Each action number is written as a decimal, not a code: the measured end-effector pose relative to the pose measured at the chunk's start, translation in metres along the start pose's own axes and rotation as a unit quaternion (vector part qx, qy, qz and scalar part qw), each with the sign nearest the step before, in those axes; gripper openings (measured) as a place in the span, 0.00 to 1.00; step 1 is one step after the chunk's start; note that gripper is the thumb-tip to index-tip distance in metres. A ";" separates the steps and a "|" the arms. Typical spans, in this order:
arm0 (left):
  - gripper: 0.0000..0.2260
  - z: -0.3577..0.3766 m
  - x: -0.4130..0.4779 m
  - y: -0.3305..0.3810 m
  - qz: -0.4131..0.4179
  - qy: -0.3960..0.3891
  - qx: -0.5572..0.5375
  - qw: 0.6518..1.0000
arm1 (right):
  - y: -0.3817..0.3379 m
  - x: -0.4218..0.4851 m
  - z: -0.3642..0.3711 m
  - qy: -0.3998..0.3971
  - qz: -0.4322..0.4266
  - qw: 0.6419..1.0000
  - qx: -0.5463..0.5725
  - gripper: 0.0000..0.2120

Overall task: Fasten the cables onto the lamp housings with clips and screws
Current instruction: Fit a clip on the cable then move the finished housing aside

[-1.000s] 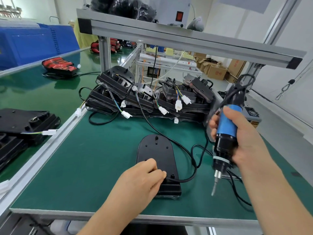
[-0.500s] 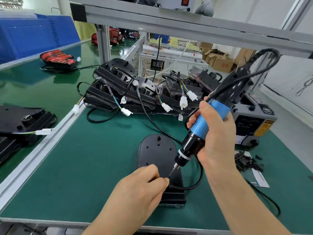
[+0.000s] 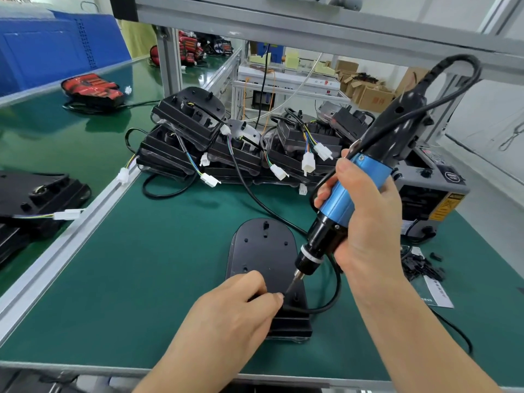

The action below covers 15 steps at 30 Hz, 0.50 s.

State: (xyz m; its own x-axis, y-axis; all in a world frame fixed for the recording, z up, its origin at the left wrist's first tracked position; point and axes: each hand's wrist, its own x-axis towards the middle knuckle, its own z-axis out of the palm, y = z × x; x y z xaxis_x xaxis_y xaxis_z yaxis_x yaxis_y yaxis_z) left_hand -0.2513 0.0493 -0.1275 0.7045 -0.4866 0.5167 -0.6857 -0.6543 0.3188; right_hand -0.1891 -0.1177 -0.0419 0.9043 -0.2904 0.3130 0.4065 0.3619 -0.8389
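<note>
Closest in, the left hand (image 3: 238, 310) is curled over the near end of the black lamp housing (image 3: 263, 251), which lies flat on the green tabletop (image 3: 141, 265), fingertips right where the cable (image 3: 326, 306) crosses it. At 2 o'clock the right hand (image 3: 365, 222) grips the blue electric screwdriver (image 3: 348, 194), bit tilted down onto that same spot. A pile of wired housings (image 3: 241, 148) sits back at 12, with loose black clips (image 3: 422, 268) at 3.

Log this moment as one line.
left hand: pinches cable on lamp housing | right hand: grips screwdriver, bit at left fingertips
</note>
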 end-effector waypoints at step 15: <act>0.05 0.000 -0.001 -0.001 0.002 0.004 -0.017 1.000 | -0.001 0.001 0.006 -0.011 0.003 1.000 -0.007 0.09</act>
State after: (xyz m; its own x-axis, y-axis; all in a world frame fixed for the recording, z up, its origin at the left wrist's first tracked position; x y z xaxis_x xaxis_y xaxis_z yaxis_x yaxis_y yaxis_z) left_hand -0.2511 0.0501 -0.1279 0.6998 -0.4847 0.5247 -0.6949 -0.6322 0.3427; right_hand -0.1875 -0.1133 -0.0384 0.9097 -0.2688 0.3165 0.3987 0.3521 -0.8468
